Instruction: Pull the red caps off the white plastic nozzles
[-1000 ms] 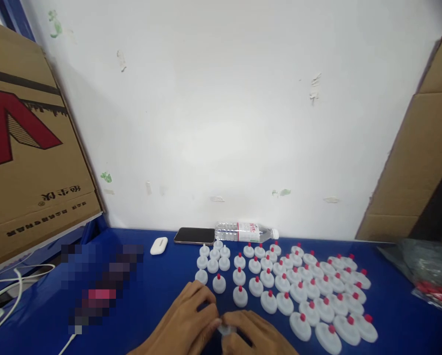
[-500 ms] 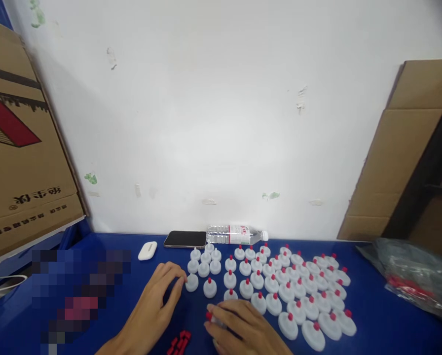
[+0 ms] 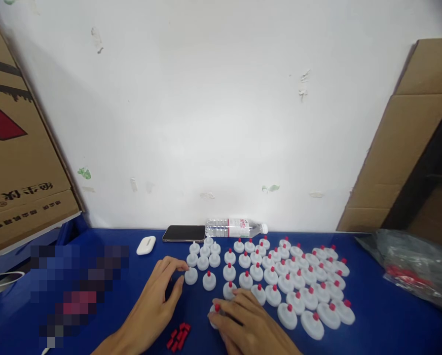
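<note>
On the blue table, my left hand [image 3: 160,293] has its thumb and index finger apart. Their tips are at the left edge of a bare-nozzled round white plastic piece [image 3: 190,277], seemingly touching it. My right hand [image 3: 248,315] has its fingers round a red-capped white piece [image 3: 213,319], partly hidden under them. Small loose red caps [image 3: 178,337] lie in a heap between my wrists. Behind my left fingertips stand several white pieces with uncapped nozzles [image 3: 203,262]. Another red-capped piece [image 3: 209,281] stands alone between the hands.
Rows of red-capped white pieces [image 3: 285,283] cover the right middle of the table [image 3: 376,320]. By the wall lie a phone [image 3: 184,233], a water bottle [image 3: 236,228] and a white case [image 3: 146,245]. A clear bag [image 3: 417,271] with red bits lies right. Cardboard [image 3: 394,148] leans there.
My right hand has shifted slightly right, so more of the red-capped piece in its fingers shows. My left hand stays by the same uncapped piece. The camera view has shifted a little.
</note>
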`<action>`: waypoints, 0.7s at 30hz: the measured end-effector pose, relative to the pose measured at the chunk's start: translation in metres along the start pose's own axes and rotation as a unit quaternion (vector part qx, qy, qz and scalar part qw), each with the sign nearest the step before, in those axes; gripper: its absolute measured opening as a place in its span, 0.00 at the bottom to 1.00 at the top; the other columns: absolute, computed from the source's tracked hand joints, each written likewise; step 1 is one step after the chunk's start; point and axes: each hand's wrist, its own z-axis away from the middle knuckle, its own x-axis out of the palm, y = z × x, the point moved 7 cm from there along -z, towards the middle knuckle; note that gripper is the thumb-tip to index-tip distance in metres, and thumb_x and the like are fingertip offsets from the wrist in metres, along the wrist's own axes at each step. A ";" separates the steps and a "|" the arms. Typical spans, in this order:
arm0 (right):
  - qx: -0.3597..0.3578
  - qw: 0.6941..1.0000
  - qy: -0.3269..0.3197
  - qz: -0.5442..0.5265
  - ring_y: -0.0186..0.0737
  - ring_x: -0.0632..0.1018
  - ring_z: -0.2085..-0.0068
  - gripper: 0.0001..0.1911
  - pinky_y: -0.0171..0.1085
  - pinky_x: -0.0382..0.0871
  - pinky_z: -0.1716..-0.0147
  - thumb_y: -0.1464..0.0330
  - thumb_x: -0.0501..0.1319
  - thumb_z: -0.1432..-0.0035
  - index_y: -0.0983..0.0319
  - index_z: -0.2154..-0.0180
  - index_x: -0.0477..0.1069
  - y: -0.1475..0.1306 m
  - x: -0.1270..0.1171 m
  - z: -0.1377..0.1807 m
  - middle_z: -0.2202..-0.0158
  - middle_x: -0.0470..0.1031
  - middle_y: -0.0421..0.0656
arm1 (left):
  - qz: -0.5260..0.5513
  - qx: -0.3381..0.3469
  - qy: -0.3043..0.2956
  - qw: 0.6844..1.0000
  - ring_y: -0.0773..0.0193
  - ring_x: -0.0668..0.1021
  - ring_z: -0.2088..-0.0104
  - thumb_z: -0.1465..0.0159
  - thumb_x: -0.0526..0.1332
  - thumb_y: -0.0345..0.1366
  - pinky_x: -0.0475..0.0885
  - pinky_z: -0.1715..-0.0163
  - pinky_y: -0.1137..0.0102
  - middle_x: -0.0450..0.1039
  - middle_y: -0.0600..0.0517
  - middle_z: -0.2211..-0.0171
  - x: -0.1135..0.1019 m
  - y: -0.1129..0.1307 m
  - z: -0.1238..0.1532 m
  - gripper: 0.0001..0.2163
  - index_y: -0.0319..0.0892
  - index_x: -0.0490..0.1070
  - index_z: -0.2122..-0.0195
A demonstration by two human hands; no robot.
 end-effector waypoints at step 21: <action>0.014 0.999 -0.027 -0.030 0.35 0.82 0.60 0.15 0.39 0.67 0.41 0.77 0.60 0.37 0.55 0.52 0.73 0.002 0.001 0.002 0.55 0.82 0.38 | 0.014 -0.017 -0.011 1.000 0.55 0.76 0.53 0.24 0.53 0.39 0.75 0.51 0.59 0.73 0.49 0.52 0.001 0.004 0.001 0.12 0.49 0.67 0.43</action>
